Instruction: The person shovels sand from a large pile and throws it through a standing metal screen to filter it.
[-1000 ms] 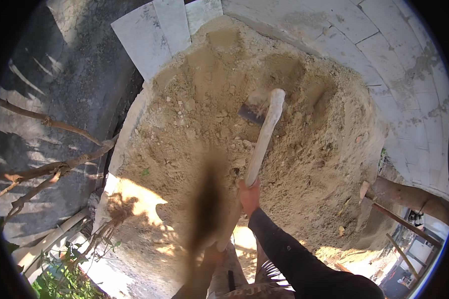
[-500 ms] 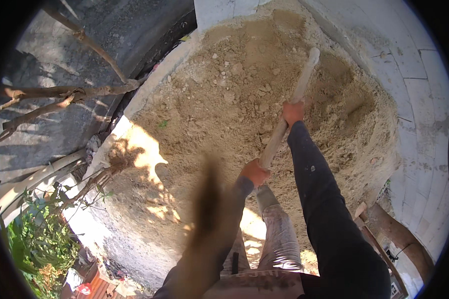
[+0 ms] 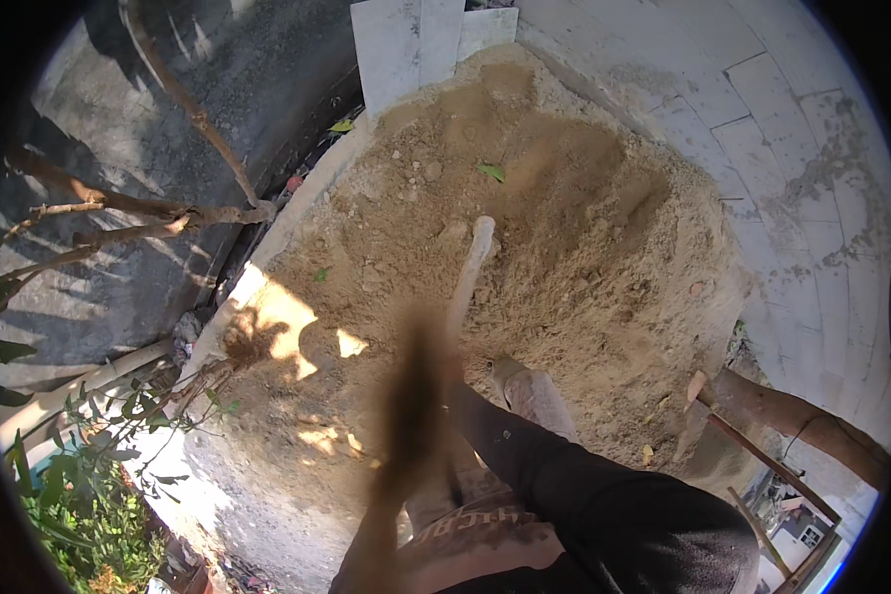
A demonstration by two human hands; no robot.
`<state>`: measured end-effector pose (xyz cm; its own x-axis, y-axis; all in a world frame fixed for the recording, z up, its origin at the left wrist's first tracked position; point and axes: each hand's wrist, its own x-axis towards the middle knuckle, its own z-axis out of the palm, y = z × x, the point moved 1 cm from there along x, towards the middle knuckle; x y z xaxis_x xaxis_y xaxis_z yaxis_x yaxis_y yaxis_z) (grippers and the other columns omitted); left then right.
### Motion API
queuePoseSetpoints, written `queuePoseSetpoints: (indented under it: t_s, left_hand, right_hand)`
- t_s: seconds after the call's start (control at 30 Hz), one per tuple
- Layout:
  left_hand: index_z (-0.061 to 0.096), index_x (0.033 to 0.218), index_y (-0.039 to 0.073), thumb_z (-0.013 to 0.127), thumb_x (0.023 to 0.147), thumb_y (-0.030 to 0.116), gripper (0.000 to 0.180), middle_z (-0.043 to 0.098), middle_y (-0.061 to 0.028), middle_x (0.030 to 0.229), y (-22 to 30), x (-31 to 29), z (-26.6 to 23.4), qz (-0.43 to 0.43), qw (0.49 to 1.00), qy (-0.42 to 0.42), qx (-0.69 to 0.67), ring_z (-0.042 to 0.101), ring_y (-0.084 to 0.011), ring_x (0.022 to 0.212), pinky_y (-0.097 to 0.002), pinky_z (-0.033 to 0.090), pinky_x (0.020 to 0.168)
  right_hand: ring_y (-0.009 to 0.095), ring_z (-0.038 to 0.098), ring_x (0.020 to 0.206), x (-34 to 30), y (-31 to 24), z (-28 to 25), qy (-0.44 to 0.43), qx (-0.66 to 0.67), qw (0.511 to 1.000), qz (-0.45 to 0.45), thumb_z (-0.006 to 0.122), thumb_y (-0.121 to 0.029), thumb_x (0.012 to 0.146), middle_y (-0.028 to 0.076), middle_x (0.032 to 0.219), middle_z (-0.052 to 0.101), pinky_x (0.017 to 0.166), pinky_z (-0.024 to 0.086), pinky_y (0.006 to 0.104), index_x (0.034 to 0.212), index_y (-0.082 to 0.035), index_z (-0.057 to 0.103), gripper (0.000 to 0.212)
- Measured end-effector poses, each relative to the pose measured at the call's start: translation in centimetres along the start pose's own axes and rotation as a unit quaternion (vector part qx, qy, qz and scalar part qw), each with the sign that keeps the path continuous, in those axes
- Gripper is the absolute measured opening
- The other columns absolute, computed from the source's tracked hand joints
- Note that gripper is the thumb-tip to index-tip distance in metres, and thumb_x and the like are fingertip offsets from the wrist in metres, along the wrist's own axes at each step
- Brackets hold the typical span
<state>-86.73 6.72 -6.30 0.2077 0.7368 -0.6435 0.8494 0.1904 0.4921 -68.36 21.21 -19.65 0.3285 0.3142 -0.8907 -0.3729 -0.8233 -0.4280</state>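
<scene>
One pale tool handle (image 3: 468,277) is driven into the sand heap (image 3: 564,228); whether the hands grip it cannot be told.

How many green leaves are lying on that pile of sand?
2 that I can make out: one green leaf near the top of the sand pile, another small leaf on its left slope. More may be buried or hidden behind the blurred streak.
</scene>
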Motion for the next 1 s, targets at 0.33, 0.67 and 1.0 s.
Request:
queuePoseSetpoints:
  t_s: [0.33,0.67,1.0]
  left_hand:
    - [0.063,0.090,0.005,0.067,0.079,0.034,0.031,0.060,-0.0182,0.086,5.3,5.7,-2.9,0.186,0.974,-0.001,0.131,0.062,-0.0410,0.080,-0.0510,0.049,0.068]
    - [0.056,0.076,0.006,0.071,0.077,0.015,0.017,0.055,-0.0070,0.060,26.4,5.3,4.8,0.221,0.935,-0.136,-0.241,0.054,-0.0214,0.047,-0.0369,0.044,0.042]
    - [0.054,0.084,0.006,0.065,0.083,0.014,0.014,0.051,-0.0061,0.062,41.1,6.3,16.1,0.161,0.957,-0.200,-0.132,0.046,-0.0187,0.042,-0.0352,0.039,0.039]
  right_hand:
    - [0.022,0.063,0.078,-8.8,-13.0,-13.3,-0.037,0.078,0.969,-0.230,0.072,-0.024,0.082,0.014,0.094,0.062,0.062,0.050,0.0372,0.116,0.004,0.052,0.049]
    - [0.037,0.061,0.107,-18.7,-20.1,-35.4,0.004,-0.152,0.938,-0.310,0.051,-0.061,0.089,0.024,0.121,0.061,0.091,0.047,0.0434,0.136,0.000,0.048,0.076]
    - [0.037,0.065,0.105,-14.4,20.9,-57.2,0.161,-0.351,0.921,-0.039,0.059,-0.039,0.083,0.019,0.108,0.069,0.089,0.051,0.0477,0.104,-0.004,0.071,0.042]
